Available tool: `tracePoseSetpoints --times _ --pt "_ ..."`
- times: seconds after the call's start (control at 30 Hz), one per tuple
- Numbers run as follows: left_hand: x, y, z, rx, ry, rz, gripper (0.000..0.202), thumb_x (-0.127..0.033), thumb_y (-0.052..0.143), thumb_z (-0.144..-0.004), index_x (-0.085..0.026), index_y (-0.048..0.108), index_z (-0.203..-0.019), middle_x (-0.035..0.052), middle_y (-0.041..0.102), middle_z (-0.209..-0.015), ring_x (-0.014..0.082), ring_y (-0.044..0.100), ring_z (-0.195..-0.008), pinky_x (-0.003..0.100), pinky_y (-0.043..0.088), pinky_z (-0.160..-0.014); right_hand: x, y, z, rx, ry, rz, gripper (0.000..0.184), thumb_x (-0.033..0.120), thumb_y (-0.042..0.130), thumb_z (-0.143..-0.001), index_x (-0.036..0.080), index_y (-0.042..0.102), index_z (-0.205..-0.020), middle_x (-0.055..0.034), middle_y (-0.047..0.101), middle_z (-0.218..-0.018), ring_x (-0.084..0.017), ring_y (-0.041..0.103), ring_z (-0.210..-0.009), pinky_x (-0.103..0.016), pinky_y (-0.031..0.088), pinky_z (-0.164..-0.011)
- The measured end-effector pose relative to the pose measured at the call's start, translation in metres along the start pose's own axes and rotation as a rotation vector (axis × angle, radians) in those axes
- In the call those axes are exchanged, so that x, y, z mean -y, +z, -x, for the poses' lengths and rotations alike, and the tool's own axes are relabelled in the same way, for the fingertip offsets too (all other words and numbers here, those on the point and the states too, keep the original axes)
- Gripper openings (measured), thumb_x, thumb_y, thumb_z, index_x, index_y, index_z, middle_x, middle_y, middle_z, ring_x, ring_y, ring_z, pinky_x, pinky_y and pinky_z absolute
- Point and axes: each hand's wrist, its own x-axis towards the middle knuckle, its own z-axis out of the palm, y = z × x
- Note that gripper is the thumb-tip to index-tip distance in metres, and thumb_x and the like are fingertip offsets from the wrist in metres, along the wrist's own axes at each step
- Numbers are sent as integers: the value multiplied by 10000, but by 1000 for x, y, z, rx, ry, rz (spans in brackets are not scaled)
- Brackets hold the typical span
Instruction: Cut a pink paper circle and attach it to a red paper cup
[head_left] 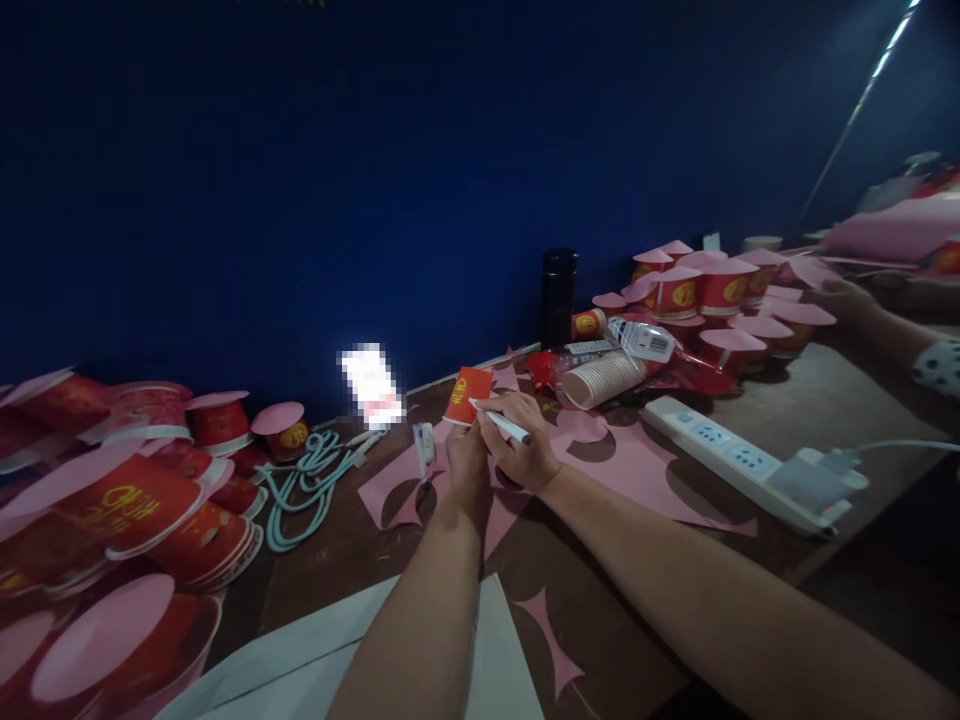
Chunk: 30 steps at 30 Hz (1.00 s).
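A small red paper cup (469, 390) with yellow lettering is tilted in my left hand (466, 448), whose fingers are closed round its lower part. My right hand (529, 432) grips a white marker pen (507, 424) with a dark end. The pen's other end is at the side of the cup; whether it touches the cup I cannot tell. Beneath both hands lies a pink paper sheet (637, 465) with round pieces cut out of it. Just left of my left hand is a slim pen-like item (424, 445) on the table.
Red cups with pink discs (289, 425) crowd the left. More stand at the back right (727, 285), by another person's hand (851, 300). A power strip (735, 455), stacked paper cups (604, 380), a black flask (559, 295), a coiled cable (300, 500) and a lit, blurred screen (371, 385) surround the work area.
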Motion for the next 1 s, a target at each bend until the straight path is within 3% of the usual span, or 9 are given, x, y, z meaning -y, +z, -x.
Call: tracePoseSetpoints --times 0.13,0.3,0.53,0.77,1.0 --pt "0 -5 -1 -36 89 -194 157 -297 705 -695 -155 638 -685 9 596 -690 139 496 -644 287 395 -668 1 -1 0 -8 12 4 146 242 540 -892 234 642 -994 -39 712 -927 -192 647 -891 -381 442 -886" --pt "3 -7 -2 -60 101 -252 119 -270 671 -707 -152 659 -703 15 601 -687 153 506 -651 294 394 -671 1 -1 -1 -8 14 -3 143 233 550 -886 236 641 -996 -33 714 -924 -190 648 -886 -376 441 -882" --pt "2 -7 -2 -72 117 -200 66 -226 688 -673 -170 653 -668 4 585 -647 153 486 -643 277 378 -650 -1 0 0 -4 11 -17 151 230 565 -874 237 640 -1005 -30 716 -937 -181 652 -879 -371 438 -881" --pt "4 -9 -3 -82 140 -336 88 -219 644 -722 -168 647 -651 9 593 -653 151 488 -643 277 373 -660 -2 0 1 5 4 -2 148 238 550 -886 239 648 -998 -30 716 -913 -181 652 -867 -381 429 -900" --pt "-5 -2 4 -67 123 -261 87 -240 675 -716 -163 653 -681 10 606 -685 149 509 -667 273 387 -668 -1 -1 -2 -22 7 -4 127 221 552 -889 237 636 -983 -26 720 -931 -175 650 -870 -374 431 -883"
